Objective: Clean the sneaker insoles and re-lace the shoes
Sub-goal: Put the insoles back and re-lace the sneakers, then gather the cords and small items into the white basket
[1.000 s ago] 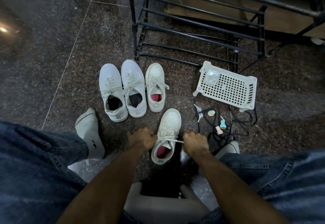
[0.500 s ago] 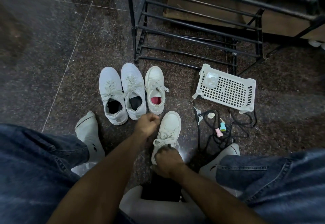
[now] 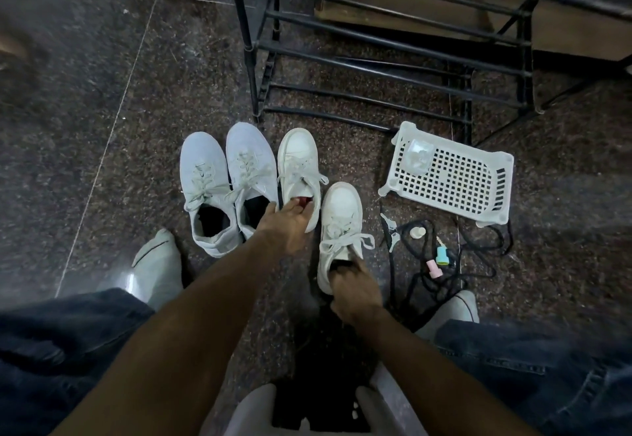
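The right hand (image 3: pixel 355 293) grips the heel of the near white shoe (image 3: pixel 340 234), whose long way points straight away from it, toe far, while the left hand (image 3: pixel 290 222), fingers curled w/ tips in the other white shoe (image 3: pixel 298 175) just ahead, is closer to that one.

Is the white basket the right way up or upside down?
Upside down. The white basket rests on the floor with its holed bottom facing up and its stubby corner feet pointing upward.
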Action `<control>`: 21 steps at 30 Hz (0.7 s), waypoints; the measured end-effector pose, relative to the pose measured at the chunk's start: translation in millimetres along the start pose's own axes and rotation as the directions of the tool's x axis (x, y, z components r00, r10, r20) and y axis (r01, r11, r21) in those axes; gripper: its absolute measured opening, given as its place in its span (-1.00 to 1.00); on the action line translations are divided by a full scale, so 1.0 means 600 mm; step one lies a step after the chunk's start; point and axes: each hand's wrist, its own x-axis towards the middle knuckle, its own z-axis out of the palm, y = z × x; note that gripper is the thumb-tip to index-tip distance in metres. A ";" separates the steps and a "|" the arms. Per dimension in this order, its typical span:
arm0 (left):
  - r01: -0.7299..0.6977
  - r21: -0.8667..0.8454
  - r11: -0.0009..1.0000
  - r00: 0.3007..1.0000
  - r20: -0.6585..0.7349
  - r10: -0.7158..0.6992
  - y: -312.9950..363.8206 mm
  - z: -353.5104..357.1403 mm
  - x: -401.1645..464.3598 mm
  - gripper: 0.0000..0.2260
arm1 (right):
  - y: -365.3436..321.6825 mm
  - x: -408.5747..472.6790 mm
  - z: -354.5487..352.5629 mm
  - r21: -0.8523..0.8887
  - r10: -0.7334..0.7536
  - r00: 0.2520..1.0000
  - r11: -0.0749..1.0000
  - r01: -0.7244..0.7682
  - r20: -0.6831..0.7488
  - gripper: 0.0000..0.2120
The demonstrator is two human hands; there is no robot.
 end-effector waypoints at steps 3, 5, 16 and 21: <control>0.046 0.043 0.998 0.999 -0.029 -0.045 0.005 0.013 0.022 -0.38 | 0.003 0.008 0.011 -0.044 0.002 1.000 0.999 -0.002 0.011 -0.58; 0.066 0.076 0.995 0.994 -0.086 -0.060 0.010 0.019 0.028 -0.51 | 0.000 0.012 0.024 -0.031 0.023 1.000 0.999 -0.023 0.009 -0.57; 0.079 -0.163 0.983 0.976 -0.186 -0.109 0.036 -0.034 -0.069 -0.72 | 0.072 0.002 -0.116 0.100 -0.052 0.995 0.994 0.044 0.083 -0.77; 0.006 -0.330 0.944 0.982 -0.176 -0.068 0.051 -0.115 -0.105 -0.64 | 0.116 -0.011 -0.226 0.336 -0.037 0.983 0.942 -0.025 0.179 -0.80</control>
